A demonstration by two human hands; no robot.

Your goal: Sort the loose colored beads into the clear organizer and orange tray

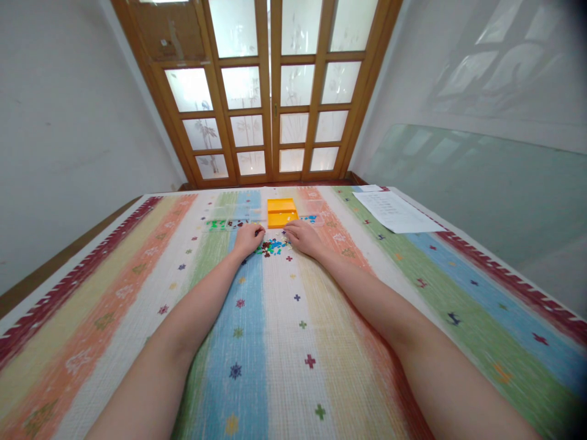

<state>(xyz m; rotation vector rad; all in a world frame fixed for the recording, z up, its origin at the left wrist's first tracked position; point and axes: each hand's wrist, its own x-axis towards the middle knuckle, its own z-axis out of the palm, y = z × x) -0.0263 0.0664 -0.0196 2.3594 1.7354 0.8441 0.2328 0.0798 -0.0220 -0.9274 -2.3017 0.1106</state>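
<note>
A loose pile of small pieces in blue, green, dark brown and white lies on the striped tablecloth between my hands. My left hand is at the pile's left edge, its fingers curled in a pinch; a dark spot shows at the fingertips, too small to name. On the other side, my right hand has bent fingers pressed together close to some white pieces. What they hold, if anything, is hidden. Just beyond both hands stands an open yellow box with a few white pieces inside.
Left of the box, a clear tray holds green and dark brown pieces. Blue pieces lie to the right, partly behind my right hand. Printed paper sheets rest at the far right. Past the table's far edge are wooden glazed doors.
</note>
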